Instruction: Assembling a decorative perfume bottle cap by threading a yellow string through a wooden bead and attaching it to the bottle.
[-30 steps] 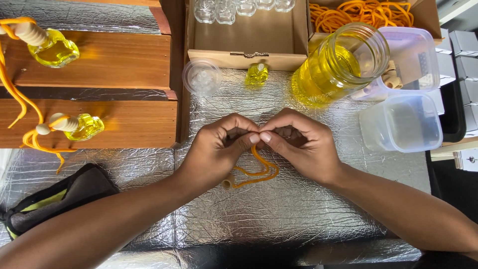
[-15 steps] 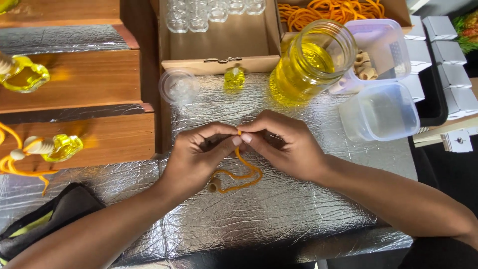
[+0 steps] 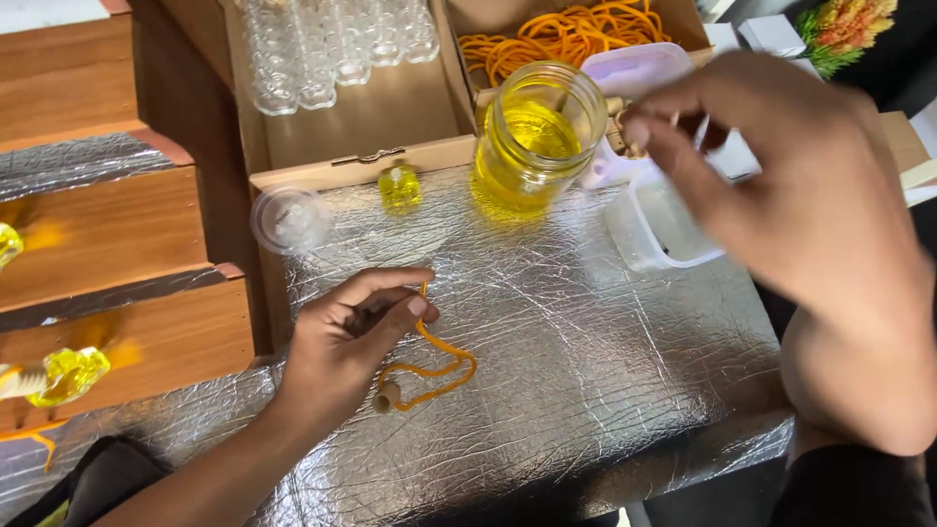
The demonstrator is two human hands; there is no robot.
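Below the glass jar (image 3: 540, 132) of yellow liquid, my left hand (image 3: 346, 346) pinches an orange cord (image 3: 429, 363) on the foil-covered desk (image 3: 586, 371); it looks limp and light, best gripped near its wooden bead (image 3: 387, 396). Right hand's (image 3: 771, 195) fingers hover loosely curled beside the jar, empty.

Both hands, the left hand (image 3: 342, 351) and the right hand (image 3: 781, 195), were bare, without gloves, rings or watch; the forearms showed no sleeves.
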